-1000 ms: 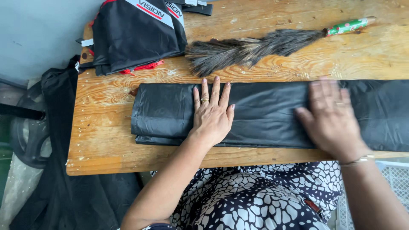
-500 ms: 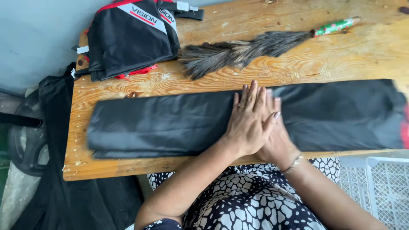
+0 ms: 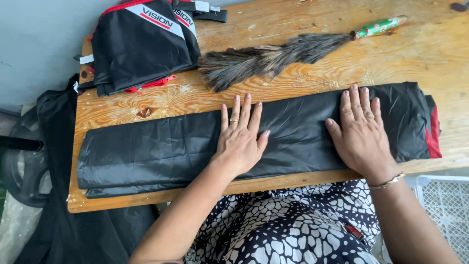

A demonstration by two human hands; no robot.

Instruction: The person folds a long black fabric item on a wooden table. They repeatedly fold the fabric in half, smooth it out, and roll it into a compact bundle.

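Black fabric (image 3: 161,151) lies folded into one long flat strip across the frame's middle, along the table's (image 3: 312,73) near edge. Left hand (image 3: 239,142) and right hand (image 3: 361,134) press flat on it, fingers spread, gripping nothing. Lengthwise folding looks done; folding it shorter looks left.

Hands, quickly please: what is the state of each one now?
Left hand: open, flat on the folded black fabric, holding nothing.
Right hand: open, flat on the same fabric, holding nothing.
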